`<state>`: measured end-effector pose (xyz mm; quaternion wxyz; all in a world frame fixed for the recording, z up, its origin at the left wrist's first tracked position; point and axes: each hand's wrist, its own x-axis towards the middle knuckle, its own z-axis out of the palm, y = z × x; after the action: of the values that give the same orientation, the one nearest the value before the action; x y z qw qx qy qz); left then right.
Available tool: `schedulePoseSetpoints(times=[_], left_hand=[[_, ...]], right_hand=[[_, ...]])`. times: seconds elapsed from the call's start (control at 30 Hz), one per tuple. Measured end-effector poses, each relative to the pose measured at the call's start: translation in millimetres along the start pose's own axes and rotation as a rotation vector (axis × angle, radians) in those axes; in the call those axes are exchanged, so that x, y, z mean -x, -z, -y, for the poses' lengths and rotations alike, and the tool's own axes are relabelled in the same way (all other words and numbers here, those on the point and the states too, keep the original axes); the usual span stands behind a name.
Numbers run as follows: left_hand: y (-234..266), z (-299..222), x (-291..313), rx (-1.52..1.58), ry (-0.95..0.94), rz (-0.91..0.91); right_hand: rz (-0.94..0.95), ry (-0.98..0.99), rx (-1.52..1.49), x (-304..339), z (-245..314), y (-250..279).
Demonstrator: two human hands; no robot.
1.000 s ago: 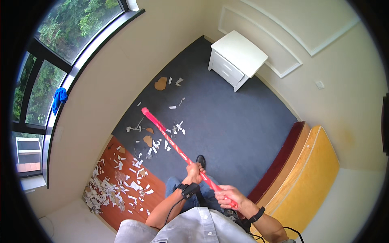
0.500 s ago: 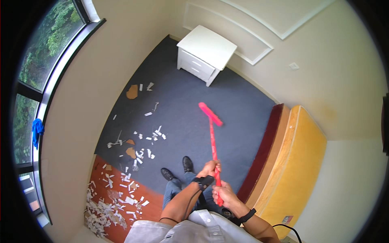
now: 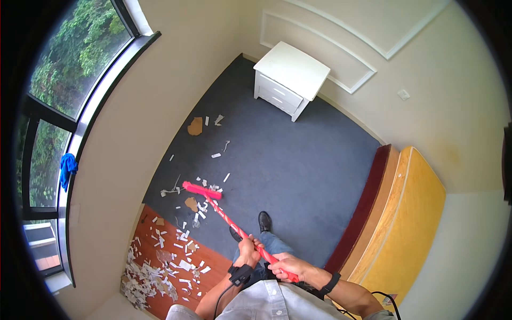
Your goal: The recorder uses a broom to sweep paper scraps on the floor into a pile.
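A red broom (image 3: 226, 220) slants across in front of me, its pink-red head down among paper scraps on the grey carpet. My left hand (image 3: 248, 250) is closed round the middle of its handle. Closer to the handle's end, my right hand (image 3: 288, 266) grips it too. White paper scraps (image 3: 201, 215) and a brown cardboard piece (image 3: 191, 204) lie just beside the broom head. Another brown cardboard piece (image 3: 195, 126) rests farther off near the left wall.
Many white scraps (image 3: 149, 280) are heaped on the reddish wood floor (image 3: 213, 248) at lower left. A white nightstand (image 3: 292, 72) stands at the far wall. On the right, a yellow mattress (image 3: 400, 224) leans against the wall. A blue cloth (image 3: 68, 169) hangs at the windowsill.
The broom head has swung left from the open carpet into the scraps, and both hands moved with the handle. The whole view has shifted slightly.
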<state>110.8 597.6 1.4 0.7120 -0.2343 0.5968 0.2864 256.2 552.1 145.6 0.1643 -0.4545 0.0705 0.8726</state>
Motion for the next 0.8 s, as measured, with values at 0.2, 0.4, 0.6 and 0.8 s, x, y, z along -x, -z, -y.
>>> schedulePoseSetpoints(times=[0.2,0.4,0.6,0.8], left_hand=[[-36,18,-6,0.006,0.033,0.250],[-82,2,-90,-0.004,0.249,0.397],[-20,-31,-78,-0.018,0.056,0.154],[13,-18,-5,0.169,-0.154,0.014]], right_hand=[[-0.090,0.167,0.068,22,1,0],[-0.266,0.420,0.065,-46,22,13],[-0.244,0.281,0.229,-81,19,-3],[0.114,-0.003,0.212,-25,21,0]])
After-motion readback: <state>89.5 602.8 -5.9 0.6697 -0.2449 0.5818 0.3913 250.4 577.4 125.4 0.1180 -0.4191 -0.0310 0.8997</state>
